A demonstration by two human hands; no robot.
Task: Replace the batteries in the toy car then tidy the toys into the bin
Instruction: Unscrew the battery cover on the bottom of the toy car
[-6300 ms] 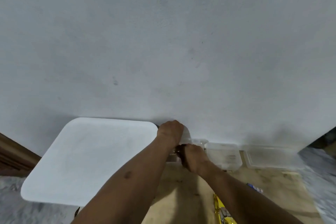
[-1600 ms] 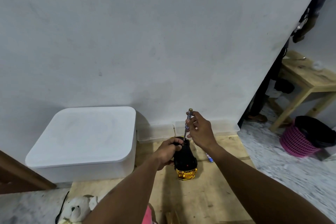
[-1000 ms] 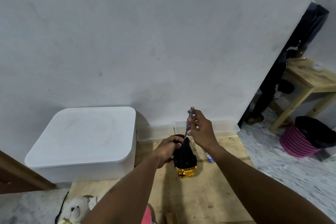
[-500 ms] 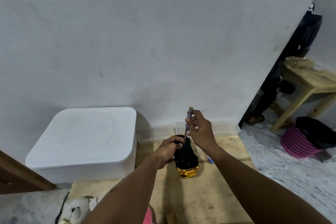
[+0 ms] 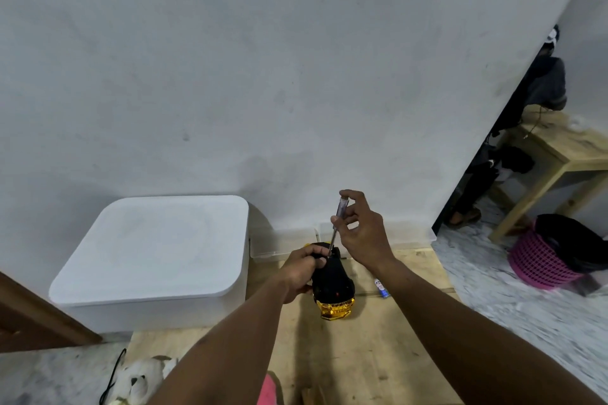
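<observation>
The toy car (image 5: pixel 333 286) lies upside down, black underside up and gold nose toward me, held above the wooden board. My left hand (image 5: pixel 301 271) grips its far end. My right hand (image 5: pixel 362 235) pinches the handle of a thin screwdriver (image 5: pixel 339 220), which stands nearly upright with its tip on the car's underside beside my left fingers. A white lidded bin (image 5: pixel 154 250) stands at the left against the wall, lid on. A small blue battery (image 5: pixel 381 286) lies on the board right of the car.
A white plush bear (image 5: pixel 141 381) and a black cord (image 5: pixel 113 375) lie on the floor at lower left. Clear plastic containers (image 5: pixel 279 242) line the wall base. At right are a pink basket (image 5: pixel 546 260), a wooden table (image 5: pixel 559 154) and a person's legs (image 5: pixel 467 204).
Since 6.3 s ago my view has pulled back and I have taken up the car and screwdriver. Over the last second my right fingers have shifted on the handle; the car hardly moved.
</observation>
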